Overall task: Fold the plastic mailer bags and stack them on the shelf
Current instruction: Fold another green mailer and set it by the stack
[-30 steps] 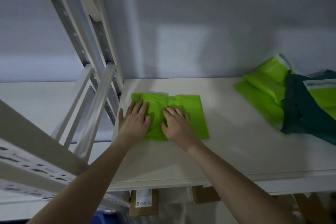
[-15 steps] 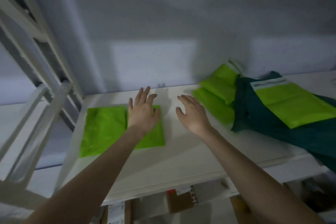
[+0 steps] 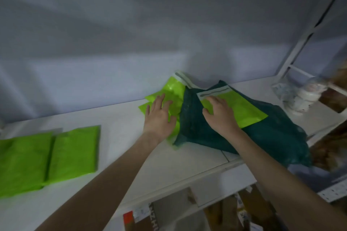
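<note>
With both grips open, the right hand flat on the top mailer at 2 o'clock should pinch one edge only, while the left hand steadies the pile on the shelf.

Folded mailers left; unfolded pile right

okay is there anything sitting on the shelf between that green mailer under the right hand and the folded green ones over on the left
Nothing visible stands in the way. The right hand rests on the lime mailer atop the dark teal bag. Between it and the folded mailers, the white shelf shows bare, apart from the left hand on other lime mailers.
</note>
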Motion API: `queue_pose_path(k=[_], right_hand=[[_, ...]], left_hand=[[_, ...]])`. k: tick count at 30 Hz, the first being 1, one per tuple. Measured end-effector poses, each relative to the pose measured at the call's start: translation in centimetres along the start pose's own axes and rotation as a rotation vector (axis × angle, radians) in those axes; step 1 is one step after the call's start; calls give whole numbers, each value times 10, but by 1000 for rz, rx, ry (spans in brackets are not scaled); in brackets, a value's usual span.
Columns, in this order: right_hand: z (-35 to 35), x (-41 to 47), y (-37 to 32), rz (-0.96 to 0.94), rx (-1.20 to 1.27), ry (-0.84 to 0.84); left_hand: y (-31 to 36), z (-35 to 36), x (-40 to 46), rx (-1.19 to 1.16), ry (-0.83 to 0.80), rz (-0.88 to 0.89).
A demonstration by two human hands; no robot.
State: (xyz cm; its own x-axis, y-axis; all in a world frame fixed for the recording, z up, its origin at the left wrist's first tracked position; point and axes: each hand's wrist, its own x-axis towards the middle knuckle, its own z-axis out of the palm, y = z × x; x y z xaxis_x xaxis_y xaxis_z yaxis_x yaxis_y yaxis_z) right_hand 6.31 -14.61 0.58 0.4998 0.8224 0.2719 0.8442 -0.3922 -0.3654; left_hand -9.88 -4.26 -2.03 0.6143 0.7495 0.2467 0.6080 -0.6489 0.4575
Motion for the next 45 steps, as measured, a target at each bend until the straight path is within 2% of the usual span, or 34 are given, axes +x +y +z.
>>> queue_pose_path(k=[5, 15, 18, 23, 26, 34, 40, 43, 45], right_hand=[[-15, 2, 59, 99, -43, -1], [-18, 1, 144, 243, -110, -53], [-18, 7, 159, 268, -114, -80], [-14, 10, 167, 339, 27, -144], [-10, 8, 169, 339, 63, -102], [-11, 11, 160, 325, 241, 61], [-3, 7, 146, 356, 473, 14], [1, 4, 128, 310, 554, -58], [5, 3, 112, 257, 558, -101]], left_hand=[[44, 40, 15, -167, -28, -8], [91, 113, 29, -399, -253, -152], [100, 126, 36, -410, -322, -182], [109, 142, 44, -372, -414, -198], [113, 148, 46, -384, -445, -224], [110, 145, 53, -687, -203, -237], [84, 124, 50, -869, -123, -212], [66, 112, 43, -891, -126, -184], [58, 102, 37, -950, -104, -235]])
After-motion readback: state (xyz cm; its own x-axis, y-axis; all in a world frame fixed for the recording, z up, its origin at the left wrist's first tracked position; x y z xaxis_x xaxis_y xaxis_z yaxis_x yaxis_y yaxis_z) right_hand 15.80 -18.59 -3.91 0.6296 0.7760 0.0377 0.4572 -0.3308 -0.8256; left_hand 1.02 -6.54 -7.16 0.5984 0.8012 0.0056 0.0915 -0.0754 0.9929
